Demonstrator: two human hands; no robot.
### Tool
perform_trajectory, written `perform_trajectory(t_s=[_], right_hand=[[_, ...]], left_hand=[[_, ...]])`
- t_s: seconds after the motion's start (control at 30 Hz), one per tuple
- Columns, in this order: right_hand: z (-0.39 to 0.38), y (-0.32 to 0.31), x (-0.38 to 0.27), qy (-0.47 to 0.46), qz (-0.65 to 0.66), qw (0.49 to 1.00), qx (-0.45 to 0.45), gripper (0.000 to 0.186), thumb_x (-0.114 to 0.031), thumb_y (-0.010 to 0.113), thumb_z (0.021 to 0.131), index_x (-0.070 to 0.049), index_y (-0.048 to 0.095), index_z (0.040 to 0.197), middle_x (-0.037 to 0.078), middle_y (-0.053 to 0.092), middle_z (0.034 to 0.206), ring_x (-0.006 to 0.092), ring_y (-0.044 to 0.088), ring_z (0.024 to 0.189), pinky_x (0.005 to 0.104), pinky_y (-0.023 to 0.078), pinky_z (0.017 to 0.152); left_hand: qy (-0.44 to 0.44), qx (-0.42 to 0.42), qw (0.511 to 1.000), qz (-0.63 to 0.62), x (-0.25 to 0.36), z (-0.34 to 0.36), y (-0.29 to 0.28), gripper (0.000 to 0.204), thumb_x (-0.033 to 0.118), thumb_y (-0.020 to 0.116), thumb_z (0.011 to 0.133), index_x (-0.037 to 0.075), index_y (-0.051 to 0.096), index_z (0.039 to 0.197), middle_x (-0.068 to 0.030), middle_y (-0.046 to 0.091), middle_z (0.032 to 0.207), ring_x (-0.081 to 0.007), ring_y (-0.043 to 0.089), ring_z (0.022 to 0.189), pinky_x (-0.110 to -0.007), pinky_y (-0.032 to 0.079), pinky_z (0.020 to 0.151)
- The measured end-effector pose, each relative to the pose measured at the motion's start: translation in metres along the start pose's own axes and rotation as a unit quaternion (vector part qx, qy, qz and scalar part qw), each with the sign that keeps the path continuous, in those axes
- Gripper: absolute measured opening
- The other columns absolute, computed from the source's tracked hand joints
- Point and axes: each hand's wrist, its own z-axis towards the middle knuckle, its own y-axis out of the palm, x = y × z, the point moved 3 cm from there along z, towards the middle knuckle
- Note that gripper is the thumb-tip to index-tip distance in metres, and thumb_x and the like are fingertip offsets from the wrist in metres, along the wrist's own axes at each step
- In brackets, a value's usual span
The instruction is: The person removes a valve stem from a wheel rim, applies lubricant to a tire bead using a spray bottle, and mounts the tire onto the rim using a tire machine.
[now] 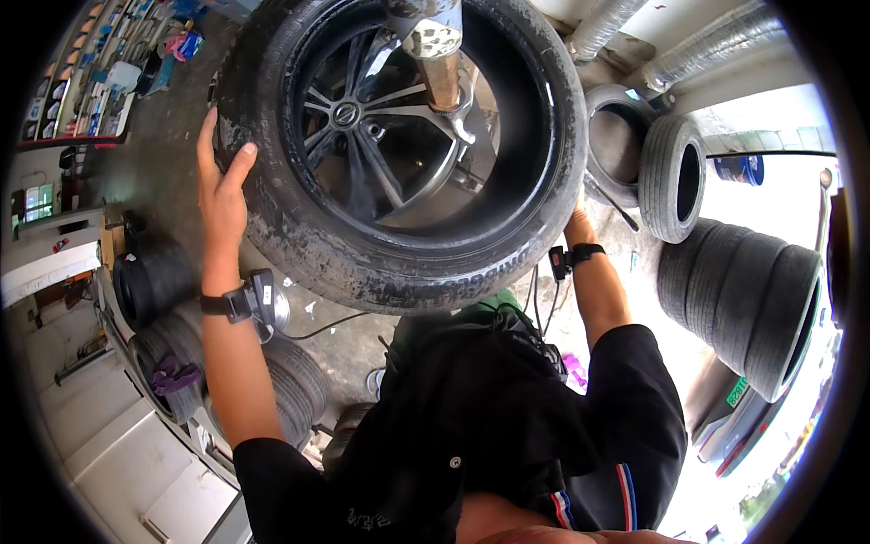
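A large black, scuffed tire (pixel 399 263) is held tilted in front of me. Through its opening show a dark multi-spoke alloy wheel (pixel 347 115) and, in front of part of it, the metal post of a tire changer (pixel 441 77) with its hooked head. My left hand (pixel 225 195) grips the tire's left side, thumb against the sidewall and fingers along the tread. At the tire's lower right edge is my right hand (pixel 577 222), its fingers hidden behind the rubber. Both wrists carry dark straps with small devices.
Loose tires (pixel 672 179) lean at the right, beside a row of several more (pixel 739 299). Other tires (pixel 154 281) stand at the left, one with a purple glove (pixel 174 374) on it. Silver wrapped ducts (pixel 707 50) run at the upper right. A black cable (pixel 331 326) trails below the tire.
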Motion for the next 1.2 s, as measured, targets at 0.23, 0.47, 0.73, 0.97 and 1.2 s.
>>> perform_trajectory(t_s=[0.23,0.47,0.73,0.97,1.2], right_hand=[[-0.044,0.035,-0.052,-0.115,-0.049,0.992,-0.006,0.064,-0.056,0.044,0.102,-0.007,0.058,0.140,0.014,0.066,0.133,0.0336,0.063,0.118,0.0484,0.051,0.104],[-0.121,0.079,-0.018,-0.210,-0.093,0.973,-0.004,0.064,-0.055,0.043,0.102,-0.007,0.057,0.140,0.014,0.066,0.134,0.0337,0.063,0.118,0.0487,0.051,0.104],[-0.177,0.087,0.127,-0.185,-0.022,0.983,-0.002,0.064,-0.055,0.041,0.103,-0.007,0.056,0.141,0.014,0.065,0.134,0.0340,0.063,0.119,0.0490,0.050,0.105],[-0.163,0.071,0.156,-0.086,0.050,0.994,-0.041,0.061,-0.051,0.038,0.106,-0.005,0.054,0.142,0.014,0.063,0.136,0.0325,0.060,0.122,0.0470,0.049,0.107],[-0.152,0.013,0.147,-0.071,-0.017,0.996,0.059,0.058,-0.047,0.034,0.109,-0.004,0.052,0.145,0.015,0.061,0.140,0.0312,0.058,0.126,0.0425,0.045,0.111]], left_hand=[[-0.056,-0.022,0.993,-0.104,-0.074,0.019,-0.032,0.069,0.031,0.061,0.100,0.007,0.037,0.159,-0.0117,0.041,0.159,-0.0241,0.039,0.145,-0.034,0.027,0.120],[-0.040,-0.062,0.992,-0.099,-0.090,0.032,-0.059,0.067,0.036,0.060,0.102,0.008,0.038,0.159,-0.0109,0.039,0.160,-0.0234,0.040,0.144,-0.034,0.029,0.120],[-0.124,-0.117,0.984,-0.048,-0.151,0.039,-0.132,0.074,0.054,0.049,0.106,0.007,0.032,0.161,-0.0109,0.041,0.160,-0.0225,0.041,0.145,-0.034,0.030,0.121],[-0.126,0.032,0.987,0.091,-0.147,-0.042,-0.104,0.074,0.044,0.051,0.106,-0.008,0.030,0.155,-0.0310,0.035,0.159,-0.0381,0.035,0.149,-0.041,0.026,0.123],[-0.101,0.171,0.977,0.076,-0.143,-0.126,-0.065,0.087,0.042,0.071,0.096,-0.011,0.031,0.151,-0.0326,0.044,0.150,-0.0388,0.048,0.137,-0.041,0.036,0.115]])
